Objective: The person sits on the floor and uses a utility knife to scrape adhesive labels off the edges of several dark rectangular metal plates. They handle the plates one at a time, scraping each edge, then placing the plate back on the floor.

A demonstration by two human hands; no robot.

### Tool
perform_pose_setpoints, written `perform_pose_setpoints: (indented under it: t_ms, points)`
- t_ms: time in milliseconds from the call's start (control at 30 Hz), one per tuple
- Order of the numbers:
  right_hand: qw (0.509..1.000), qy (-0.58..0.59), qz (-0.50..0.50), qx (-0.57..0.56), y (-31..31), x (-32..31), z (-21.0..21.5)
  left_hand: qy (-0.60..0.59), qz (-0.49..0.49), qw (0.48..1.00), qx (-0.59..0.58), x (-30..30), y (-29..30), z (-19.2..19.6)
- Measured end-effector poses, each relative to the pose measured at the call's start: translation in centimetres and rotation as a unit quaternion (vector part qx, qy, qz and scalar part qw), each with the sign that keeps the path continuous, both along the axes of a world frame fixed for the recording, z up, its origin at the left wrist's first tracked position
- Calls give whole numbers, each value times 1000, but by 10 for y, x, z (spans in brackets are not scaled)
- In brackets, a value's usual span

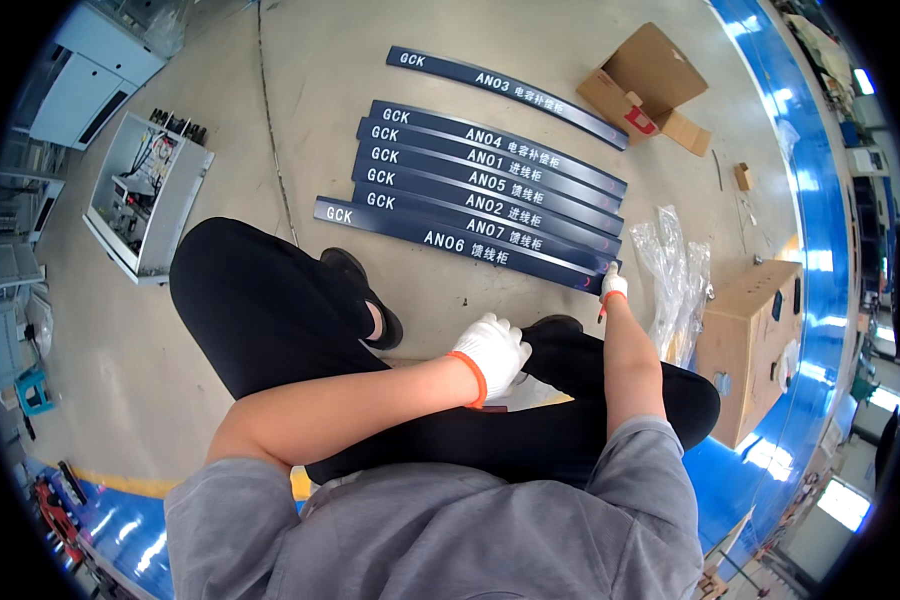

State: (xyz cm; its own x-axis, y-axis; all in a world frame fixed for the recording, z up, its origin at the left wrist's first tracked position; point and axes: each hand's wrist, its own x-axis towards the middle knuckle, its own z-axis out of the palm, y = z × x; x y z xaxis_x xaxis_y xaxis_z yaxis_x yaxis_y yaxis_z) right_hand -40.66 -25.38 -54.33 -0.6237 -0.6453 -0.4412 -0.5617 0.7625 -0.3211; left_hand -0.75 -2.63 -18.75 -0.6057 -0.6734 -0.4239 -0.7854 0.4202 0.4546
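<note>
Several long dark blue sign strips with white lettering lie on the floor in front of me. The nearest strip (400, 236) sticks out furthest left, and one farther strip (530, 92) lies apart from the stack-like row. My right hand (613, 280), in a white glove with an orange cuff, is at the right end of the nearest strip. Its fingers look closed, and a small dark and orange piece shows beside the wrist. Gloved the same way, my left hand (495, 352) is curled above my right leg; whatever its fingers hold is hidden.
An opened cardboard box (645, 80) stands at the far right. Crumpled clear plastic wrap (667, 270) lies beside a larger cardboard carton (750, 335) at right. On the left are a metal enclosure with wiring (148, 195) and a grey cabinet (85, 95).
</note>
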Motion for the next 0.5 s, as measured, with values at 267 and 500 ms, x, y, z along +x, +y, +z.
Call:
perform_pose_setpoints:
  t_ms: [267,500]
  points:
    - [996,15,59,60,-22,-6,-58,-52,12,998,42,-6,-21,-44]
    - [998,-4,59,-29,-37,36,-13,-30,9,999,44,-20,-23,-37]
